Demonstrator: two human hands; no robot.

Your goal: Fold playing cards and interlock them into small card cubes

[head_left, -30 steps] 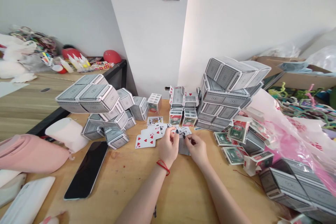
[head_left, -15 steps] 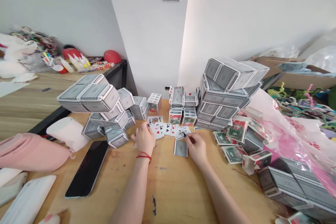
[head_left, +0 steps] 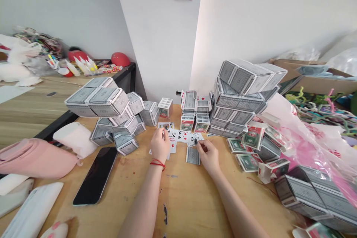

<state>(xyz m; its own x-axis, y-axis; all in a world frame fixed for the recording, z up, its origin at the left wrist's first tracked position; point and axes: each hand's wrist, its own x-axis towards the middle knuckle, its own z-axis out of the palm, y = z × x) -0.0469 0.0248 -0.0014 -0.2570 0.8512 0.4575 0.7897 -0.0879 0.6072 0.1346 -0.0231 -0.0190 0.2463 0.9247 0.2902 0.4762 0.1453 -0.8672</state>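
Observation:
My left hand (head_left: 160,145) is closed over a group of face-up playing cards (head_left: 173,146); its fingertips pinch at the cards, though the hand partly hides them. To the right, my right hand (head_left: 208,153) has thumb and fingers pressed together at the edge of a face-up card with a black-and-white figure (head_left: 193,138). Between the hands, a row of face-up cards (head_left: 182,136) lies spread on the table. Just below that row a grey-backed card (head_left: 193,156) lies face down, beside my right fingers. A court card (head_left: 165,125) lies beyond my left fingertips.
Stacked blocks of grey-backed cards rise at left (head_left: 96,98) and right (head_left: 240,96). Between them stand small card boxes (head_left: 186,122). More green-and-red card boxes (head_left: 248,162) lie at right beside pink plastic (head_left: 304,148). A black phone (head_left: 96,176) and pink pouch (head_left: 36,156) are at left.
My left hand has shifted slightly up and to the right, its fingers turned more upward, and the cards under it show differently. My right hand stays almost where it was.

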